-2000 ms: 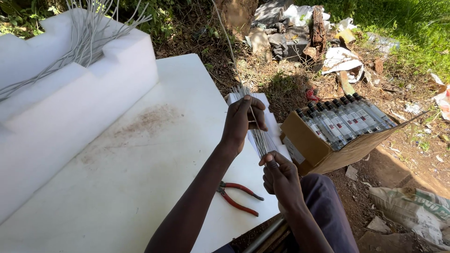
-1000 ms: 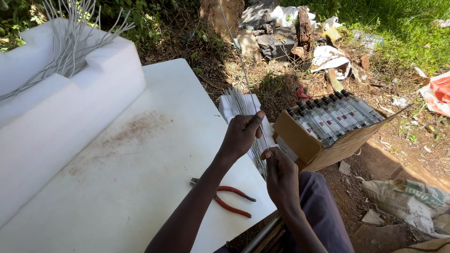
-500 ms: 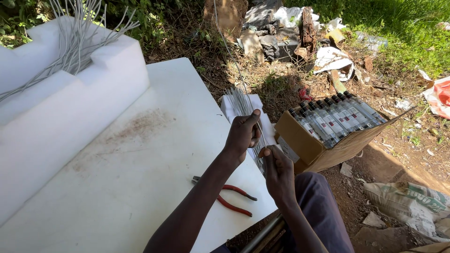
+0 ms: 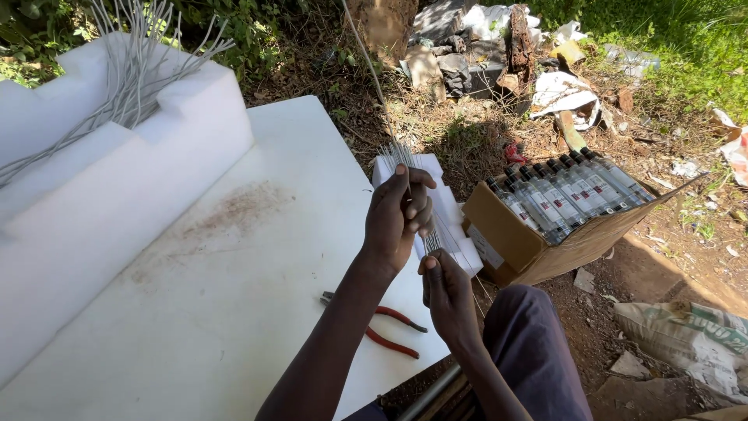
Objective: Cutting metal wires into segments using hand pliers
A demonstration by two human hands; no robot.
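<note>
Red-handled pliers (image 4: 379,327) lie below both hands (image 4: 397,214) gripping thin wires (image 4: 405,160), bottle carton (image 4: 557,210) beside.

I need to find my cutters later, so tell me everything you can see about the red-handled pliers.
The pliers lie flat on the white table, near its front edge, just below the person's left forearm and left of the right hand. Two slim red-coated handles are spread apart, pointing right; the dark metal jaws point left, partly hidden by the arm. Nothing grips them, and only the tabletop touches them.
</note>
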